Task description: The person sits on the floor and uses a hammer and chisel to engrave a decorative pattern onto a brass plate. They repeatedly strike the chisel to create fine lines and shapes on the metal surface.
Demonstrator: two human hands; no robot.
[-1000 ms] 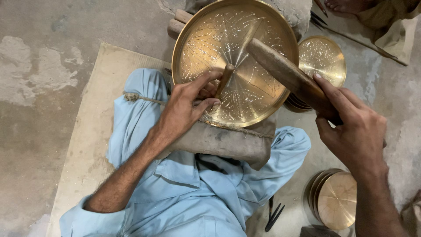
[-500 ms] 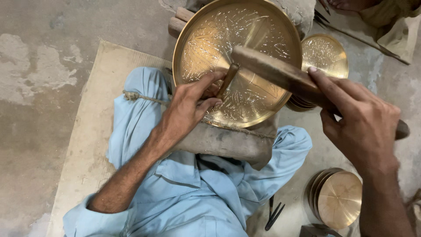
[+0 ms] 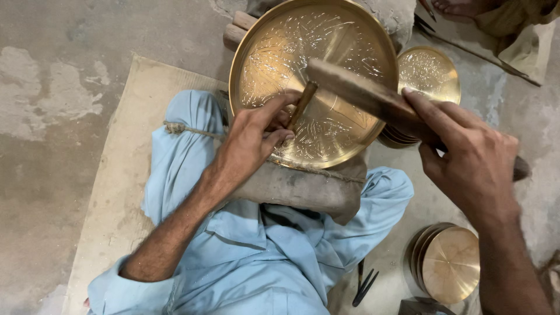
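While my left hand (image 3: 254, 137) pinches the chisel (image 3: 302, 106) upright on the big brass tray (image 3: 350, 35) propped over my lap, my right hand (image 3: 469, 157) grips the wooden mallet (image 3: 364, 93). A crooked blow could skid the chisel, scarring the tray. Bare concrete floor (image 3: 52, 70), mat (image 3: 116, 192) underneath, stacked brass plates (image 3: 449, 262) beside me.

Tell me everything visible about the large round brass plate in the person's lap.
The large round brass plate is shiny golden metal with a raised rim and fine engraved lines across its face. It leans tilted on a grey padded cushion over the lap. The left hand holds a thin chisel with its tip on the plate. The right hand holds a dark wooden mallet above it.
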